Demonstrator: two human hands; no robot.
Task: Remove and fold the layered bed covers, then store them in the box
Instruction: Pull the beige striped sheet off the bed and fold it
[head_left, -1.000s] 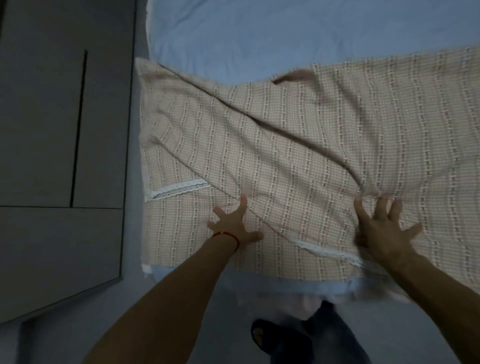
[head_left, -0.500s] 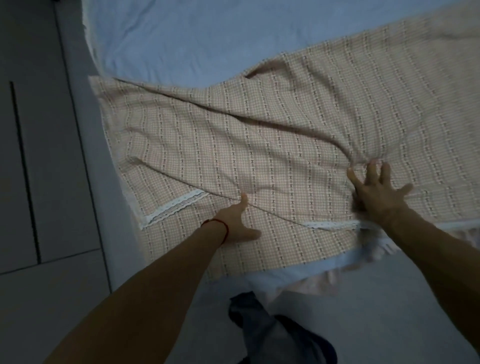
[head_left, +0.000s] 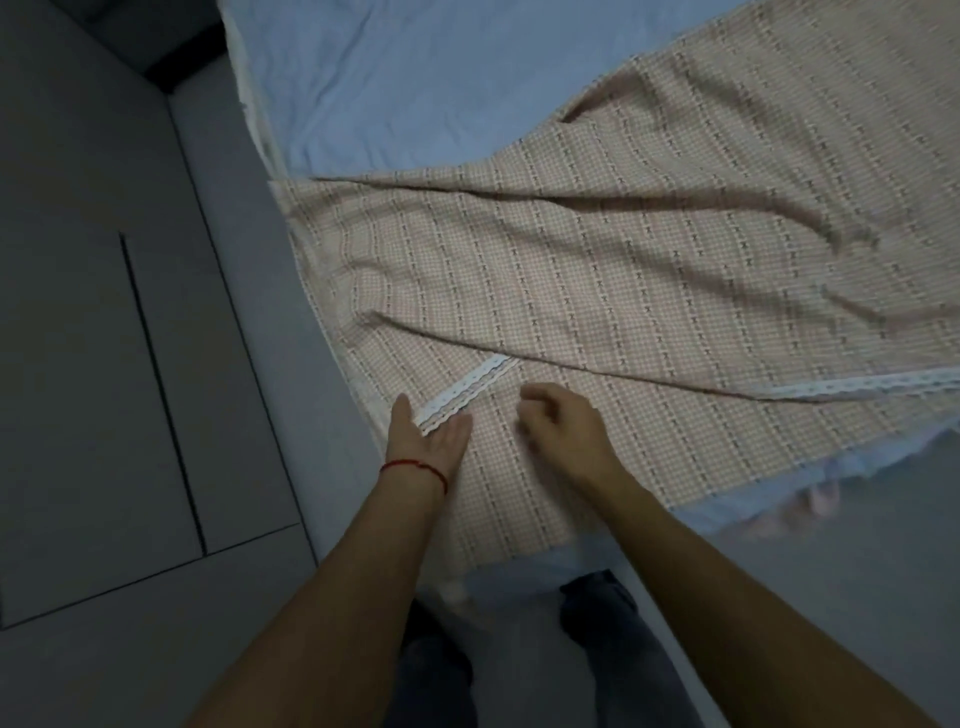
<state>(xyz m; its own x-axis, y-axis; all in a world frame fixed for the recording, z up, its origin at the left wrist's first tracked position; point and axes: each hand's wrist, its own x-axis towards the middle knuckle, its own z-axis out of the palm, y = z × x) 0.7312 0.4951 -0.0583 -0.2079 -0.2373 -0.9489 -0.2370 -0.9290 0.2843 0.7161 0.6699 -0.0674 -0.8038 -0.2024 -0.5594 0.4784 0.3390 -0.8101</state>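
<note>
Two hands are lying on the checked cover (head_left: 597, 291) spread over the blue sheet (head_left: 405, 83) on the bed, the left hand (head_left: 426, 434) resting flat with straight fingers beside the lace trim (head_left: 467, 392), the right hand (head_left: 561, 426) curling its fingers, whether gripping cloth I cannot tell.

Cover (head_left: 597, 291): pinkish-beige fine check, with dotted dark stripes running lengthwise.
Lace trim (head_left: 467, 387): white (a second strip shows at the right edge).
Sheet (head_left: 415, 88): plain light blue.
Wrist string (head_left: 415, 466): red.
Trousers (head_left: 597, 649): dark blue-grey.
Floor (head_left: 104, 364): grey, with dark seams.
</note>
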